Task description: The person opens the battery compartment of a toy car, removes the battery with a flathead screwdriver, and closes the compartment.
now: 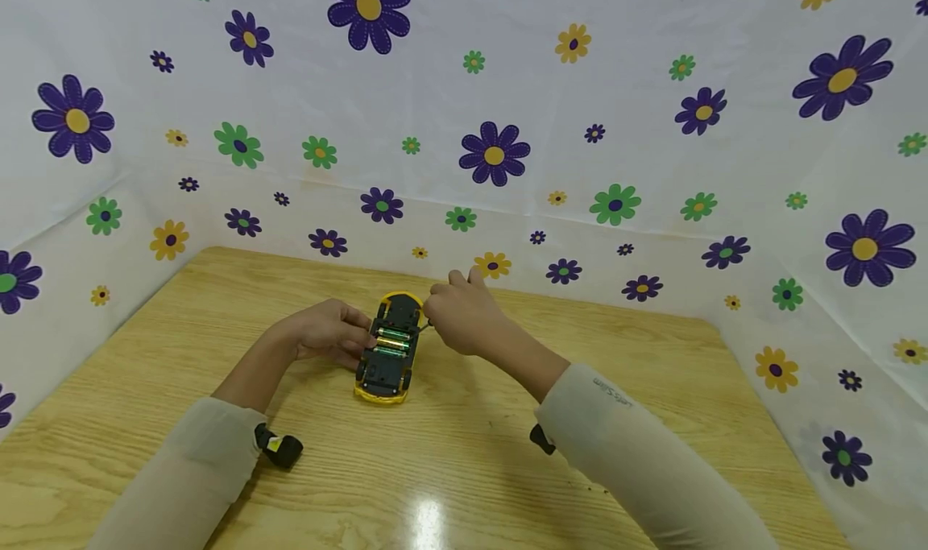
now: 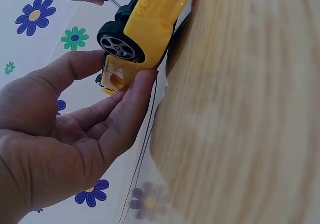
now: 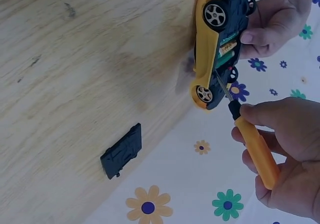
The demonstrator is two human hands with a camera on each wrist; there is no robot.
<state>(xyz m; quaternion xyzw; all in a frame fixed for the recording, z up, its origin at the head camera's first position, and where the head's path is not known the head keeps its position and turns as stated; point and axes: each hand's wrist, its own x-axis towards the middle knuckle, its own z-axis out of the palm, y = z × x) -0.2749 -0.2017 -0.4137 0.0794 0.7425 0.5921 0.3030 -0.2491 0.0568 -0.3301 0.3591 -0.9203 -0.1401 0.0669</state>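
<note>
A yellow toy car [image 1: 384, 367] is turned with its black underside up. Green and gold batteries [image 1: 393, 343] lie in its uncovered battery compartment. My left hand [image 1: 326, 330] grips the car's left side, thumb and fingers on opposite faces, as the left wrist view shows. In my right hand [image 1: 462, 315] is a screwdriver [image 3: 257, 151] with an orange handle, its shaft pointing at the underside by the batteries. The tip reaches the compartment's edge; exact contact is too small to tell. A black battery cover [image 3: 122, 151] lies on the table in the right wrist view.
The wooden table [image 1: 348, 485] ends at a white cloth [image 1: 428, 115] printed with flowers, which hangs at the back and both sides. Small dark marks [image 3: 70, 11] show on the tabletop. Each wrist carries a black camera [image 1: 281, 448].
</note>
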